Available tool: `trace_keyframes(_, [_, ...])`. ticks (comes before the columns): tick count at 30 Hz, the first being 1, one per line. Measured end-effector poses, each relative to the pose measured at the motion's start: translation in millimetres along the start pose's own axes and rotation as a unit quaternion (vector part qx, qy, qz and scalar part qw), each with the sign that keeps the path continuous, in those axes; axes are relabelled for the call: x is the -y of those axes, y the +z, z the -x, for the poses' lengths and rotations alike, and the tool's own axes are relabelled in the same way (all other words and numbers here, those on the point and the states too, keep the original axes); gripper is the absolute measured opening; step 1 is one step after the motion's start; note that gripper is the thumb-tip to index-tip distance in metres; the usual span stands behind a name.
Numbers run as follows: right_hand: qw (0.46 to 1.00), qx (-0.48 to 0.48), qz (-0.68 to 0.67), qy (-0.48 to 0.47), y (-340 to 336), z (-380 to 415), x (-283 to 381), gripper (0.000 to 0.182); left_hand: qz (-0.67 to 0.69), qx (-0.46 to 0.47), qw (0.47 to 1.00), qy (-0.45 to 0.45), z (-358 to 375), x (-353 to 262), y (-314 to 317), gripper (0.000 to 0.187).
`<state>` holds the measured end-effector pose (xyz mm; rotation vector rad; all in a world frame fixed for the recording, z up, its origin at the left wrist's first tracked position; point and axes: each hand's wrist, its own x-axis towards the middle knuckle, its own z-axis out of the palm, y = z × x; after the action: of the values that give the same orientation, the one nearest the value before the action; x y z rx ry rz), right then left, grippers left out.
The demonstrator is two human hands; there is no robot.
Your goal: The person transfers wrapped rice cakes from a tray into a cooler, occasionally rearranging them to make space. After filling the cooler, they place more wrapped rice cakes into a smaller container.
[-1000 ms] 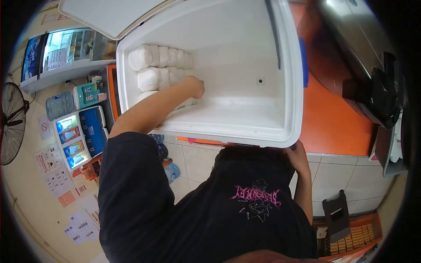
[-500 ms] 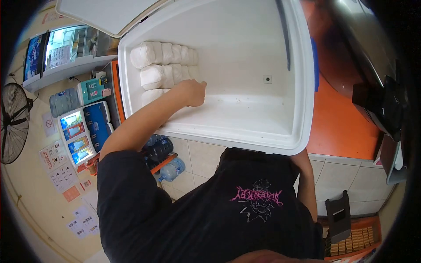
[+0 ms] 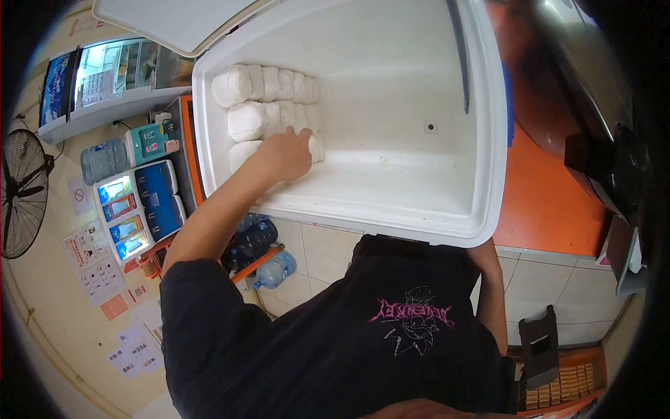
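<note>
My left hand [image 3: 285, 155] reaches over the near wall into a white cooler box [image 3: 391, 140]. It hovers over or touches the lowest row of white, rounded bundles [image 3: 246, 123], with two fingers stretched out and apart. I see nothing held in it, though its underside is hidden. Several bundles lie in three rows against the box's left end, the lowest row partly covered by my hand. Low on the right, my right hand [image 3: 481, 251] goes under the box's near rim. Its fingers are out of sight.
The cooler's lid [image 3: 174, 21] stands open at upper left. An orange surface [image 3: 548, 202] lies to the right, beside a large shiny dark appliance [image 3: 558, 91]. Water bottles [image 3: 276, 269] stand below left; a dark stool-like object [image 3: 539, 346] is at lower right.
My left hand has drawn back to the left, from the inner end of the lowest row to over its middle. More bundle ends show beside it. My right hand stays at the rim.
</note>
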<state>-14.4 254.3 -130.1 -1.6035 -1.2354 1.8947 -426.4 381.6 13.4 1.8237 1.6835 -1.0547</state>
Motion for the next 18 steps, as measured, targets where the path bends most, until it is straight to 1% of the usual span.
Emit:
trace_keyframes(2, [1.000,0.003,-0.015,0.000,-0.9,1.3,-0.2,0.046,0.019,-0.066,0.997,-0.033,17.4,-3.3,-12.0,0.051])
trace_keyframes(3, [1.000,0.004,-0.014,-0.001,-1.2,0.7,-0.5,0.046,0.021,-0.067,0.997,-0.035,17.7,2.0,-10.2,0.051])
trace_keyframes(5, [0.999,0.009,0.026,0.021,-0.9,0.0,-0.6,0.043,0.030,-0.070,0.997,-0.002,17.9,13.9,-4.4,0.049])
trace_keyframes(6, [0.999,0.009,0.029,0.019,0.2,0.4,0.9,0.043,0.032,-0.072,0.997,-0.003,24.6,10.3,-6.9,0.049])
trace_keyframes(8, [1.000,-0.018,0.024,0.004,2.8,2.4,3.1,0.042,0.031,-0.111,0.993,-0.006,38.8,-1.5,-15.6,0.048])
trace_keyframes(9, [0.999,-0.019,0.027,0.005,1.1,1.9,-2.8,0.042,0.033,-0.111,0.993,-0.005,40.0,2.4,-13.6,0.048])
trace_keyframes(11, [0.999,0.018,0.002,0.042,-3.5,-1.6,-20.2,0.041,0.030,-0.166,0.984,-0.056,44.0,13.8,-8.6,0.046])
trace_keyframes(15, [1.000,-0.021,0.008,0.012,-3.4,5.1,-28.3,0.037,0.070,-0.189,0.978,-0.054,80.4,-15.1,-30.5,0.043])
trace_keyframes(17, [0.997,0.026,0.046,0.062,-11.9,8.9,-48.3,0.029,0.195,-0.303,0.932,0.048,112.3,-40.6,-41.3,0.034])
trace_keyframes(18, [0.997,0.015,0.044,0.069,-9.3,15.8,-43.1,0.029,0.265,-0.315,0.910,0.054,131.4,-53.7,-51.3,0.029])
